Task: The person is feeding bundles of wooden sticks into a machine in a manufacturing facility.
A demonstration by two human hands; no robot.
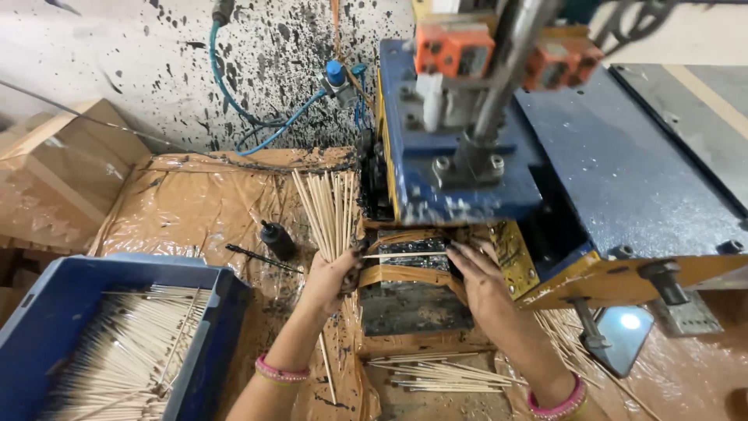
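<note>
Ink-spattered wall behind blue press point(467, 156): left hand point(331, 277) clamped on stick bundle point(331, 206) left of press, right hand point(479, 281), fingers apart, seats one stick point(401, 255) w/ care under head.

Plastic-covered bench point(195, 203) with blue crate point(210, 327), loose sticks point(436, 374)
</note>
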